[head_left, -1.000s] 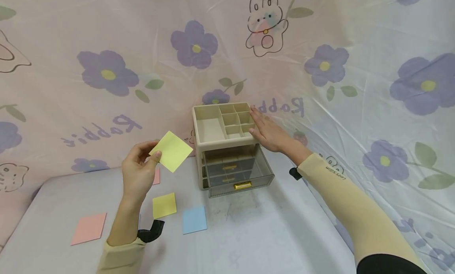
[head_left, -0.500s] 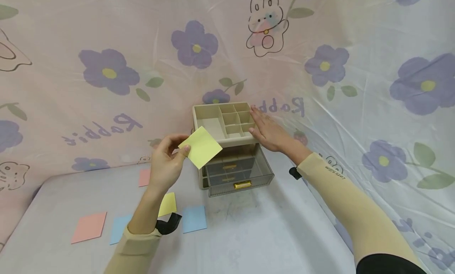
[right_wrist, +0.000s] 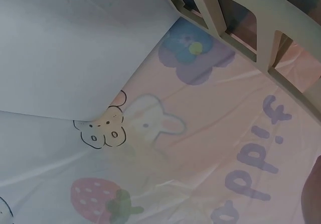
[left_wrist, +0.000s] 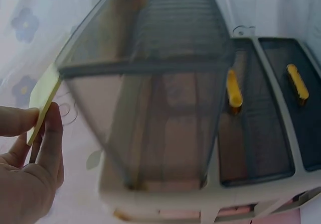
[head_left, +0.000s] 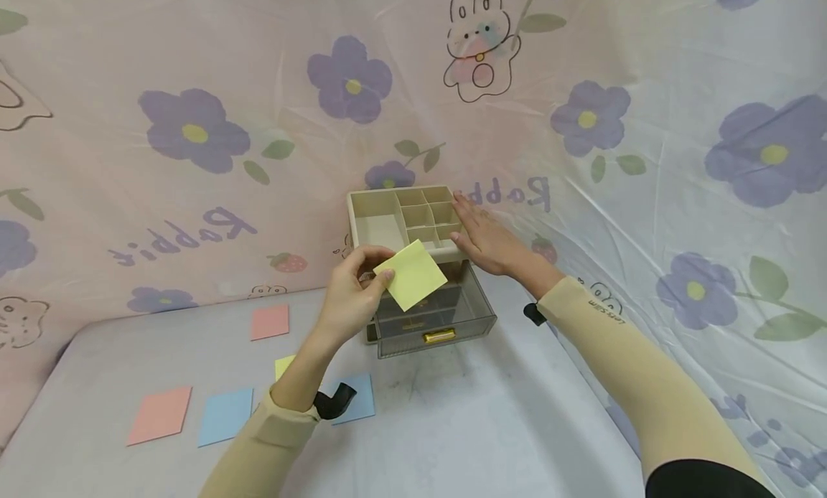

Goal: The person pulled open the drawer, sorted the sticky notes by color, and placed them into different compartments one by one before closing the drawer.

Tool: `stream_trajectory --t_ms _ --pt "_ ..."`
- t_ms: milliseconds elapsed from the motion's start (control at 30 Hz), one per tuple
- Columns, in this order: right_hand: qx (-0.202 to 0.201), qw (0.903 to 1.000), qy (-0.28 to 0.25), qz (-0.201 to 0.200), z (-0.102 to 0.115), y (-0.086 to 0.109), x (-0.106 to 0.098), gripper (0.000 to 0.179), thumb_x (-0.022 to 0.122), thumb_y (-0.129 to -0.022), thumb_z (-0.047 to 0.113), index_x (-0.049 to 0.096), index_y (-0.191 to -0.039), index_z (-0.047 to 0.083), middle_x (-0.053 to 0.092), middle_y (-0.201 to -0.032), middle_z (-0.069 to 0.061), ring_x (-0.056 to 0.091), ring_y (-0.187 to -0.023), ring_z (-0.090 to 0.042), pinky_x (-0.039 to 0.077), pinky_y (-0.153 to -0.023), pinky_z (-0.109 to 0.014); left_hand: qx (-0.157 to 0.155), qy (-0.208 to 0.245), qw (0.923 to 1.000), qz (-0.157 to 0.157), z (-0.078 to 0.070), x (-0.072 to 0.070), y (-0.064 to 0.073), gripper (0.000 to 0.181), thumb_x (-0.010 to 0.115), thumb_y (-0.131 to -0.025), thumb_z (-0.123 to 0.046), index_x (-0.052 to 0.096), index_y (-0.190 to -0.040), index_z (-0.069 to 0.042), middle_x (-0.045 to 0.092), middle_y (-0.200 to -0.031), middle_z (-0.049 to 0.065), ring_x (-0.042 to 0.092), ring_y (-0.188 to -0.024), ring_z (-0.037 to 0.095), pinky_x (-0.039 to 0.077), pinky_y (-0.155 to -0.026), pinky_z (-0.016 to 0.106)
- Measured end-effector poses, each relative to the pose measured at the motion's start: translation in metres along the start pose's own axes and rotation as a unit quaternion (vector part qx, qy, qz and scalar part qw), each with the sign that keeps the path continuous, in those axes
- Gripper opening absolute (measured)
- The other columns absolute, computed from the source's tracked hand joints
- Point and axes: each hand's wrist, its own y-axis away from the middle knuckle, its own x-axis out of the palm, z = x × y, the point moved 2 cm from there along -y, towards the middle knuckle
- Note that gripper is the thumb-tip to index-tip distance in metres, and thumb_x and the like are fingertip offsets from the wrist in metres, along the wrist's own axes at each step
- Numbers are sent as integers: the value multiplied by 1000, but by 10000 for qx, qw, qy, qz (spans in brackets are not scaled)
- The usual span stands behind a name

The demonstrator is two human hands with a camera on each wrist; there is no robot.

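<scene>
My left hand [head_left: 354,291] pinches a yellow sticky note pad [head_left: 413,275] between thumb and fingers, over the pulled-out top drawer in the head view. That grey see-through drawer [head_left: 466,313] has a gold handle [head_left: 440,336] and belongs to a cream desktop organizer [head_left: 376,222] with a divided top tray. In the left wrist view the pad [left_wrist: 45,96] shows edge-on beside the drawer's side wall [left_wrist: 150,123]. My right hand [head_left: 489,241] rests with straight fingers on the organizer's right top edge; only a sliver of it shows in the right wrist view.
On the white table [head_left: 491,419] lie two pink pads [head_left: 159,415], a blue pad [head_left: 225,417], another blue pad [head_left: 362,397] and a yellow pad [head_left: 283,366], the last two partly behind my left arm. A flowered curtain [head_left: 271,60] hangs close behind the organizer.
My left hand has carried the yellow sticky note pad rightward, from left of the organizer to over the open drawer. The right hand has stayed on the organizer's edge.
</scene>
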Motion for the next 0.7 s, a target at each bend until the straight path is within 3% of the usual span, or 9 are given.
stream_trajectory --t_ms 367,700 --pt "-19 10000 5 10 2 -1 -2 70 30 -113 41 4 -166 3 -3 -175 -13 5 -160 -33 8 -130 -47 -79 -487 9973 536 11 31 -13 23 67 -97 4 67 -120 0 70 -114 13 69 -97 25 61 -80 33" --pt "39 9999 126 65 0 -1 -1 72 27 -113 45 0 -166 4 -6 -174 -10 1 -161 -31 7 -130 -48 -226 -1224 9855 1149 18 51 -23 20 72 -97 -3 70 -117 -6 72 -111 7 65 -96 20 56 -85 37"
